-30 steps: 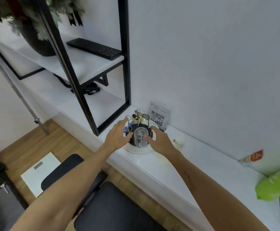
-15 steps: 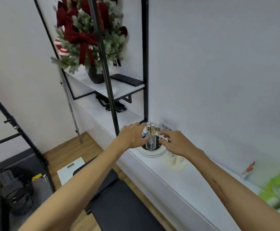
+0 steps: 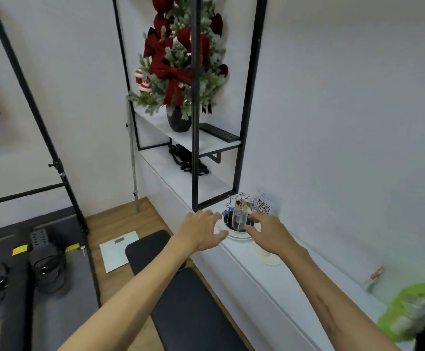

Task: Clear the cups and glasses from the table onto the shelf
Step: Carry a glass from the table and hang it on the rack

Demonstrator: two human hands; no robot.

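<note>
Now both hands have drawn back a little from the glass (image 3: 239, 219), which a second ago they flanked closely. The left hand (image 3: 201, 231) hovers with fingers spread wide and holds nothing; the right hand (image 3: 267, 231) is loosely curled, fingertips near the glass but seemingly apart from it, also holding nothing. The glass stands upright between the two hands, in the wire cup rack (image 3: 240, 206) on its round white base, on the counter (image 3: 282, 282). That suggests the glass has been set down and released, so this piece is likely done. Just behind the right hand a pale cup-like thing (image 3: 267, 254) sits on the counter, too blurred to identify.
</note>
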